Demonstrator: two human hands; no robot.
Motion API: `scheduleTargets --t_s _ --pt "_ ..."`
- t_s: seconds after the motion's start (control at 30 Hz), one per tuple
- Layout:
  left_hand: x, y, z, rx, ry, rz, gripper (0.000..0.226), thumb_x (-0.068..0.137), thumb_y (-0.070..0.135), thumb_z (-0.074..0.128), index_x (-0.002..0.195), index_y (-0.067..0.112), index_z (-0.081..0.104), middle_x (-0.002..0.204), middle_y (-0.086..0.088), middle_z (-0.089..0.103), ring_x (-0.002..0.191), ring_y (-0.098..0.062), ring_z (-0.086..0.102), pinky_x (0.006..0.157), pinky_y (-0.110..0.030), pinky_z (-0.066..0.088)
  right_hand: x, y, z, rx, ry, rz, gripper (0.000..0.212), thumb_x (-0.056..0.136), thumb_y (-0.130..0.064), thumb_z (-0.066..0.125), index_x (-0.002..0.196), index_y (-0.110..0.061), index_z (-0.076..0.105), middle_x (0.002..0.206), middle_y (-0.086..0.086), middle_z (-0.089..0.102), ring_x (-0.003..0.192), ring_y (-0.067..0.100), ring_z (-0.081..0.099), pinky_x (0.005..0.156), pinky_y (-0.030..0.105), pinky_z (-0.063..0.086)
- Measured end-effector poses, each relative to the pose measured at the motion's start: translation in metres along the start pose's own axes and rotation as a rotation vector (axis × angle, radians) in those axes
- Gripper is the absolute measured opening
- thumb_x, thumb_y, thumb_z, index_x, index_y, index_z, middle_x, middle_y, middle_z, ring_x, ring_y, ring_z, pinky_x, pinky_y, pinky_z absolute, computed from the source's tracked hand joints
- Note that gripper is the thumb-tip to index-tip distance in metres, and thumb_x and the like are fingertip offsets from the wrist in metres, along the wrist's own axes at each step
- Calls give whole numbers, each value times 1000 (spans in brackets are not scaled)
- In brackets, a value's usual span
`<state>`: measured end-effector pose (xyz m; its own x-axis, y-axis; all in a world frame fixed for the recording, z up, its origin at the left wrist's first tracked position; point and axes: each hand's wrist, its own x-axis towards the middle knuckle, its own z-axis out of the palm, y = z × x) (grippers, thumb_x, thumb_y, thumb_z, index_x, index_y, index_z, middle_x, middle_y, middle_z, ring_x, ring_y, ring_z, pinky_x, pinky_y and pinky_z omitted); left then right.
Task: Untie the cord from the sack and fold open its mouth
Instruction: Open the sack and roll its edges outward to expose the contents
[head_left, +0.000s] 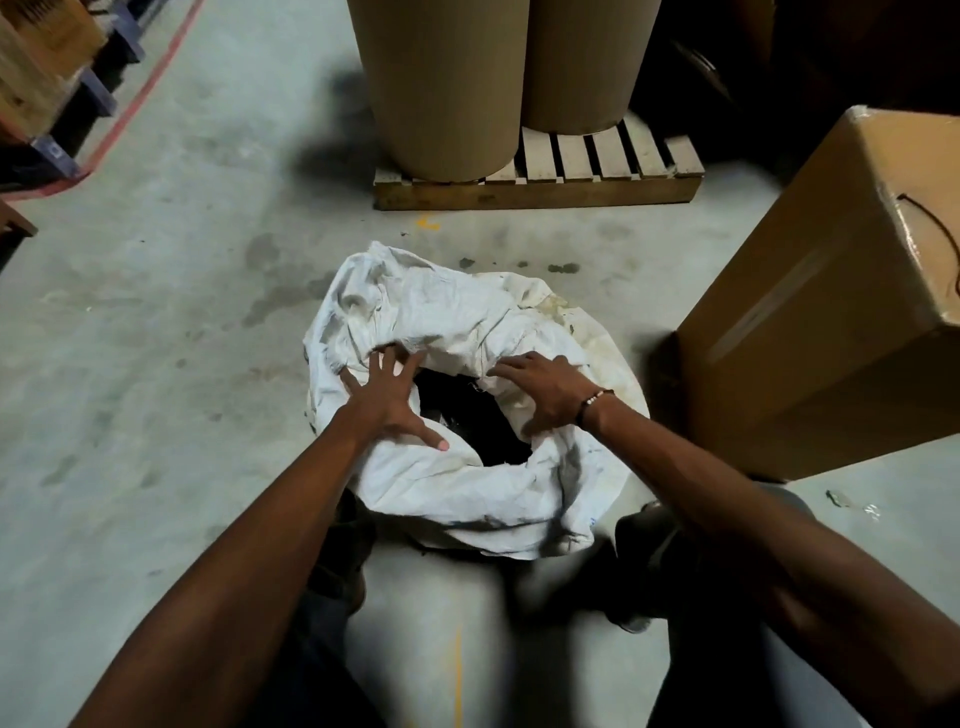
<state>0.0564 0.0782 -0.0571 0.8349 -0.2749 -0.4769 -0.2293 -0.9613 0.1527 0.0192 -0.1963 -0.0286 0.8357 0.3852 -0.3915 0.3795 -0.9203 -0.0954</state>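
A white woven sack stands on the concrete floor in front of me. Its mouth gapes open on a dark inside, and the cloth around it is rolled and crumpled outward. My left hand lies flat on the left rim with its fingers spread wide. My right hand rests on the right rim, fingers bent down over the folded cloth; a bead bracelet sits on that wrist. No cord shows anywhere in the head view.
A big cardboard box stands close on the right. Behind the sack a wooden pallet carries two tall brown drums. A pallet rack and a red floor line sit at far left. My legs flank the sack.
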Motion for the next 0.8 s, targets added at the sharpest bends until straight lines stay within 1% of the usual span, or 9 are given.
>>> scheduleTargets --t_s 0.1,0.23,0.33,0.4,0.47,0.57,0.63,0.7,0.8 --pt "-4 3 9 239 -10 35 154 53 76 85 164 33 -13 170 -22 -20 157 -44 -17 111 -83 -3 4 12 -3 -247 -121 66 130 66 -54 91 166 -39 9 176 -3 6 162 26 15 113 62 37" --pt "-14 -15 8 419 -21 90 145 63 47 92 164 28 -11 170 -22 -21 158 -42 -15 113 -81 4 -3 28 -15 -355 -143 141 96 97 -24 64 167 -39 -1 178 -5 -6 165 27 2 119 73 27" --pt "-28 -45 11 440 24 111 125 77 36 82 166 26 -6 170 -22 -18 160 -38 -13 116 -81 8 -15 43 -27 -300 -124 213 78 107 -26 47 167 -38 -2 177 -9 -9 165 30 1 119 74 24" --pt "-36 -56 13 365 19 123 124 77 41 81 166 24 -5 172 -19 -14 161 -34 -11 117 -79 7 -20 40 -30 -244 -83 211 87 101 -38 59 168 -35 3 177 -8 -4 164 31 4 120 70 26" --pt "-40 -52 13 161 38 151 130 69 49 88 166 25 5 174 -8 0 162 -28 0 116 -75 11 -24 23 -29 -128 41 162 96 85 -47 76 165 -32 23 176 -2 13 162 32 15 121 61 27" --pt "-37 -30 9 -230 168 187 105 73 32 89 159 24 30 161 0 42 147 -26 43 110 -44 40 -29 -13 -14 172 297 80 76 81 -43 78 150 -24 51 161 2 48 148 30 44 112 44 44" --pt "-32 -14 8 -369 200 177 93 80 25 85 158 21 34 147 -5 59 128 -29 61 103 -36 47 -33 -36 1 422 271 125 75 80 -45 82 147 -23 54 152 2 57 139 29 53 107 42 49" --pt "-28 -7 9 -440 160 159 96 83 27 85 161 20 29 150 -6 56 132 -28 58 111 -41 44 -39 -50 19 491 145 158 94 71 -48 89 152 -24 47 153 6 53 139 31 51 108 45 49" --pt "-19 -13 11 -445 66 89 114 78 35 89 164 28 15 168 1 30 156 -28 27 127 -59 14 -50 -54 52 337 -11 243 136 54 -53 96 165 -32 20 169 13 20 153 44 28 118 55 41"
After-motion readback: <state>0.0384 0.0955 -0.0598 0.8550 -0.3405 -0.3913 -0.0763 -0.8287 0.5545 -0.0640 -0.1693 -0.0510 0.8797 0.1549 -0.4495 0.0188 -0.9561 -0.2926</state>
